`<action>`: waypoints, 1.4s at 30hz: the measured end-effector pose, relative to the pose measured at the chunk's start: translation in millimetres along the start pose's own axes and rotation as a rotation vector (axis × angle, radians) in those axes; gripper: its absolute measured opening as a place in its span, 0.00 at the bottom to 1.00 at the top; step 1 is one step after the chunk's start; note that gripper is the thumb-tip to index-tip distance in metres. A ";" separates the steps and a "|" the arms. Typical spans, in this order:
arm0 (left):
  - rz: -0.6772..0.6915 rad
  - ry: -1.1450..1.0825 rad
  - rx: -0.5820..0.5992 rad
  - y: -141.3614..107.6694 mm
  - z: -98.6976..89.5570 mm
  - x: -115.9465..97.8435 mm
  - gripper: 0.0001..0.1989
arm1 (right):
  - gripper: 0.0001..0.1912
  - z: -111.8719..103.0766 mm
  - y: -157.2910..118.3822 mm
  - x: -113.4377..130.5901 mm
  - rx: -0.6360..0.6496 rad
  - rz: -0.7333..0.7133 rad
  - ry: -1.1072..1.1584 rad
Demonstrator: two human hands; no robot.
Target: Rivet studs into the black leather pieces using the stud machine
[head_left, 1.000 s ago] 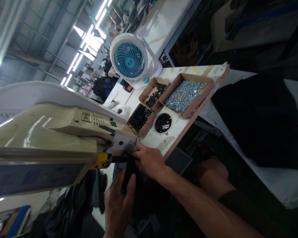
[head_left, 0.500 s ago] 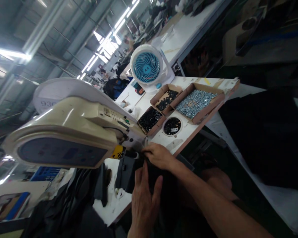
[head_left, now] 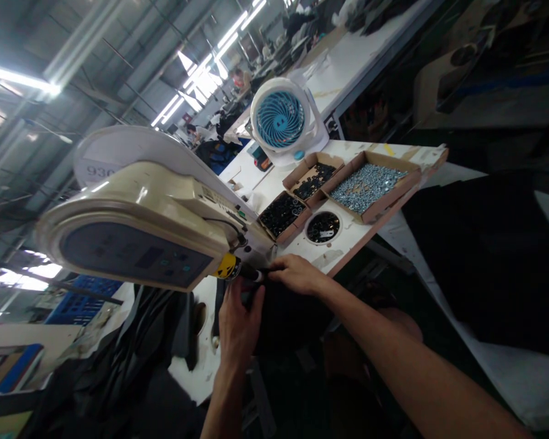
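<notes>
A cream snap-fastening machine [head_left: 165, 225] with a dark control panel leans in from the left. Below its yellow-marked pressing head [head_left: 229, 266] lies a piece of black cloth [head_left: 288, 317], hanging over the table edge toward me. My right hand [head_left: 297, 274] pinches the cloth's edge just right of the head, fingers closed. On the left side of the head, my left hand [head_left: 238, 323] grips the same cloth, thumb apart from the fingers and fingertips partly hidden beside the machine. Any small part under the head is too dark to make out.
Cardboard trays with black rings [head_left: 281, 214], black parts [head_left: 315, 180] and silvery pieces [head_left: 366, 186] stand beyond my right hand. A round cup of fasteners [head_left: 323, 227] is sunk in the white tabletop [head_left: 297, 247]. Behind stands a fan [head_left: 281, 121]; dark garments [head_left: 123, 366] pile at left.
My left hand has moved up and left, closer to the pressing head, and now holds the cloth there. My right hand keeps its pinch. The view has shifted slightly.
</notes>
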State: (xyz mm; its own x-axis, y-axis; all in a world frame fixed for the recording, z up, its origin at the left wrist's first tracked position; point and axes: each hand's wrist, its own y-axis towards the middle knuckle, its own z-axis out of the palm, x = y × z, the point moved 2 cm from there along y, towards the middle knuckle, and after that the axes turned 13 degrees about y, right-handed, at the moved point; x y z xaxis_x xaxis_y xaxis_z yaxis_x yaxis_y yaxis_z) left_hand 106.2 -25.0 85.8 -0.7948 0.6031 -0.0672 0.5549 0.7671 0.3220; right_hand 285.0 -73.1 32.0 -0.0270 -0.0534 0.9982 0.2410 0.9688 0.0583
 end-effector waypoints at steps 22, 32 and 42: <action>0.256 -0.451 0.604 75.9 17.5 44.9 0.34 | 0.13 2.0 12.2 -8.8 0.064 -0.066 0.000; 0.286 -0.336 0.535 95.4 15.6 46.8 0.25 | 0.06 0.9 11.0 0.7 0.120 0.088 0.168; 0.179 -0.681 0.438 61.7 33.5 49.8 0.24 | 0.05 4.5 17.2 -6.2 0.146 0.083 0.258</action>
State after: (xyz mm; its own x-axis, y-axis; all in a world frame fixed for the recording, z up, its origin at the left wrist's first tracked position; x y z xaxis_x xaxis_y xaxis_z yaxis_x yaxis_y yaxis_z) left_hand 109.0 59.7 70.7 -0.4404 0.6167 -0.6525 0.8163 0.5776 -0.0051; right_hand 284.9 -55.0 26.8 0.2385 -0.0142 0.9710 0.0892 0.9960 -0.0074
